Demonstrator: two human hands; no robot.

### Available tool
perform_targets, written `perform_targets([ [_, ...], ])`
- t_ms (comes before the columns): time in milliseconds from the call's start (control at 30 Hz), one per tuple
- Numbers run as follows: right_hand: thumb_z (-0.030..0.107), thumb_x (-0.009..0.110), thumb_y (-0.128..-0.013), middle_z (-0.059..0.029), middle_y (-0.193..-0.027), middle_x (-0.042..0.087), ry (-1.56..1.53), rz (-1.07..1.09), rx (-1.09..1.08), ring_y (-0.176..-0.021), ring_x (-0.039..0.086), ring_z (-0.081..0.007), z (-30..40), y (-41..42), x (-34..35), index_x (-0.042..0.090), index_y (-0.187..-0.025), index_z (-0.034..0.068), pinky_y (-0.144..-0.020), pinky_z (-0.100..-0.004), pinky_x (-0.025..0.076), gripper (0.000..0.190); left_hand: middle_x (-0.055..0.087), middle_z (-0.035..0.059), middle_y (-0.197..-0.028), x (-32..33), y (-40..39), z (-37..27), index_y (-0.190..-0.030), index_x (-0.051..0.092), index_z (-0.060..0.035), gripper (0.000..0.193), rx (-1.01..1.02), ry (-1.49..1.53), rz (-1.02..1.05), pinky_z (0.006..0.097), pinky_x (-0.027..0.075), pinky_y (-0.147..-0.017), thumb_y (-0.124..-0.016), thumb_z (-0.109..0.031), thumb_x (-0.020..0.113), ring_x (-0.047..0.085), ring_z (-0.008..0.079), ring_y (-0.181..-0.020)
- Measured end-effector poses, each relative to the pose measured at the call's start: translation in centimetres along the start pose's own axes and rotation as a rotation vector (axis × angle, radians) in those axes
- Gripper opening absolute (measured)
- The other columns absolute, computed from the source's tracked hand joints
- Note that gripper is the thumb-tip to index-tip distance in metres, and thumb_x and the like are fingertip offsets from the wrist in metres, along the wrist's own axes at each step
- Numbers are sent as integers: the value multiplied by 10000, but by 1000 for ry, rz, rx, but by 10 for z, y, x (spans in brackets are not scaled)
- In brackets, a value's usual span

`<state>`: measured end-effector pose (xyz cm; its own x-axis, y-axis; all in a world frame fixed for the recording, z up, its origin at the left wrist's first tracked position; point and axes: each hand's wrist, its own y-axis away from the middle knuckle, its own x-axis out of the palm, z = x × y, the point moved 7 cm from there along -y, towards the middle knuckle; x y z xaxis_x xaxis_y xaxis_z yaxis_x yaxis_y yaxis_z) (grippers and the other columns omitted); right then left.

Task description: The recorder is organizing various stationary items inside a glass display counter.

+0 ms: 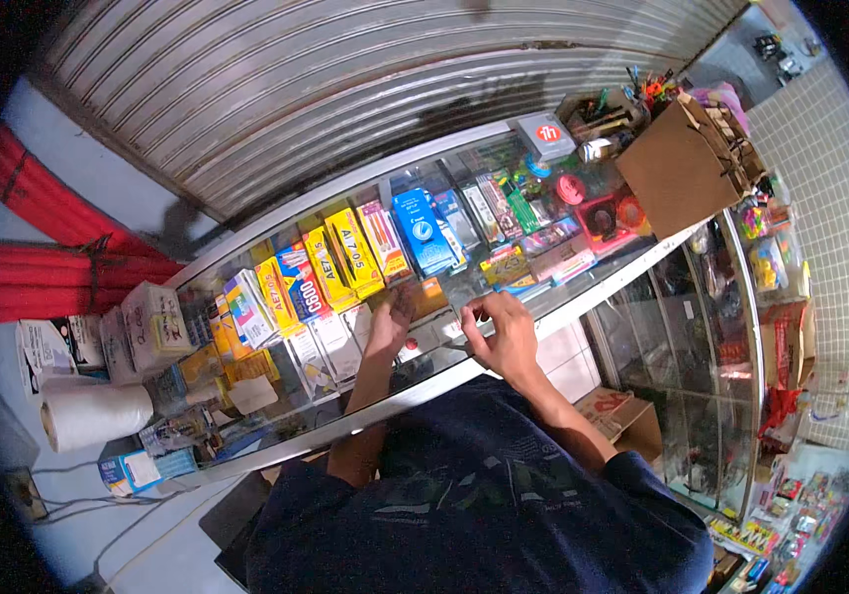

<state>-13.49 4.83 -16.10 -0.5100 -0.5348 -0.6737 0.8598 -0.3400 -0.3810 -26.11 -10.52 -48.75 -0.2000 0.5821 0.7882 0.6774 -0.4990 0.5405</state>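
My left hand (392, 321) reaches under the glass top of a display counter (461, 371), dimmed by the glass. Its blurred fingers are beside a small orange-brown box (428, 294); whether they grip it is hidden. My right hand (502, 330) is at the counter's front edge, fingers bent and thumb near the fingertips. Whether anything is between them is unclear. White boxes (328, 345) lie near my left wrist. Beyond stand yellow pen boxes (354, 252), a blue box (422, 232) and a red-and-blue box (304, 286).
A cardboard box (680, 167) and a grey box (545, 137) stand on the counter's right end. At its left end are a white roll (98, 416) and plastic tubs (153, 327). A metal roller shutter (320, 89) lies behind; a glass cabinet (692, 356) is at right.
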Motion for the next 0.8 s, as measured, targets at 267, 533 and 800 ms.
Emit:
perform_targets([
  [267, 72, 779, -923, -111, -789, 685, -22, 7, -42, -733, 652, -297, 0, 0, 0, 712, -887, 34, -711, -423, 513, 85, 623, 22, -901, 15, 97, -60, -1157, 681, -15, 217, 392, -738, 0, 270, 452, -645, -1139, -216, 601, 585, 117, -775],
  [533, 116, 780, -942, -117, -785, 665, -19, 26, -45, -729, 620, -328, 0, 0, 3, 703, -880, 36, -710, -452, 486, 126, 563, 256, -1343, 8, 196, -177, -1360, 593, 23, 462, 1562, -1485, -831, 524, 426, -1106, -1004, -223, 755, 523, 422, -1283],
  [800, 131, 777, -946, -126, -827, 691, -12, 53, -44, -771, 626, -340, 1, 1, 3, 714, -897, 34, -726, -465, 486, 126, 453, 328, -1527, -30, 190, -227, -1577, 336, 95, 1127, 1379, -1415, -1103, 620, 278, -1224, -824, -508, 918, 401, 482, -1450],
])
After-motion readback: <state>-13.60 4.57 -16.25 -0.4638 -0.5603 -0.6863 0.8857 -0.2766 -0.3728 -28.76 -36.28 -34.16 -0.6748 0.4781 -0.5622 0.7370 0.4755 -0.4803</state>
